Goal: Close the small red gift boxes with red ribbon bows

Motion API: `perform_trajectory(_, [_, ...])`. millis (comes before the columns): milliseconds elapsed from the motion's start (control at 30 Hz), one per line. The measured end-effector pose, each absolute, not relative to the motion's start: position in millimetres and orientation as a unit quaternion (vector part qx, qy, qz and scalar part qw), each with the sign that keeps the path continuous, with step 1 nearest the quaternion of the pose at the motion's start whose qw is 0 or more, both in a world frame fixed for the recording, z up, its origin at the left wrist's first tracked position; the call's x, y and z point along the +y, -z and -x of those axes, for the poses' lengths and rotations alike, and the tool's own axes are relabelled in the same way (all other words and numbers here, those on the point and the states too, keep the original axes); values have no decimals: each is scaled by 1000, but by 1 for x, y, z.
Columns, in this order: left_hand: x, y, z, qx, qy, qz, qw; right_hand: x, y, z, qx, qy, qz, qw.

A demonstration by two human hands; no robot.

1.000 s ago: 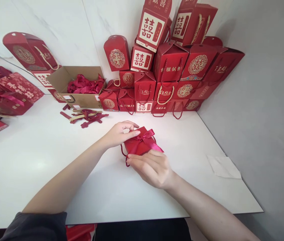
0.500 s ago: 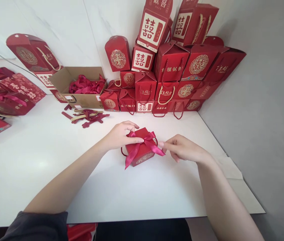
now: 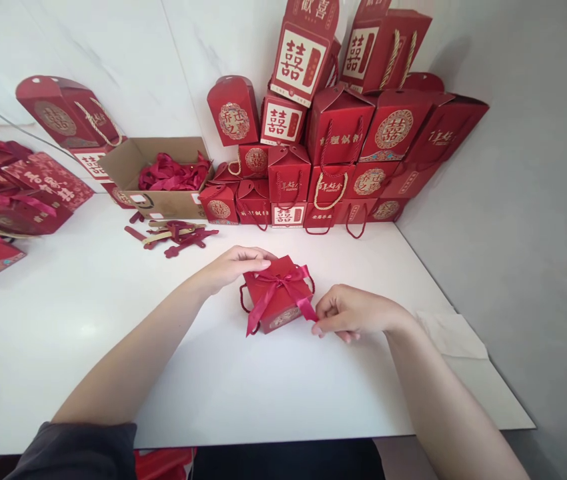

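Observation:
A small red gift box with dark red cord handles rests on the white table in the middle of the head view. On its top a pink-red ribbon is tied in a bow, with two tails hanging over the front. At the box's back left corner, my left hand grips the box, thumb on the top and fingers partly hidden behind. My right hand is closed at the right side, pinching the end of the right ribbon tail.
Stacked red boxes stand along the back wall. A cardboard box holds ribbons, with a pile of red and gold strips before it. More red boxes are at left; white paper lies at right.
My left hand has moved off the bow to the box's back left corner. My right hand has come down and slightly left and now pinches the right ribbon tail, which hangs lower.

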State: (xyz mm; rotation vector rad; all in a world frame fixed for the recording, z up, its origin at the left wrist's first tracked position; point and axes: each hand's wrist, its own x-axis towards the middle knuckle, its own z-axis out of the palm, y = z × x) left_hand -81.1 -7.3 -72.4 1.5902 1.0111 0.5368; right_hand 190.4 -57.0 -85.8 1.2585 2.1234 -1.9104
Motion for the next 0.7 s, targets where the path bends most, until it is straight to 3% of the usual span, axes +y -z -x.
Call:
perform_trajectory(167, [-22,56,78,449,-289,-719,445,-56,100,-186,740,524,-420,47])
perform_trajectory(400, [-66,42,51,412,-130,-879,203,-56,110,-181,760,437,-481,4])
perform_trajectory(567, [-68,31,66,489,-66,-852,174,-57,115,-180,761,397,-513,0])
perform_trajectory(700, [-54,10,131,568,8,-799,198,-57,117,-179,775,359,-520,7])
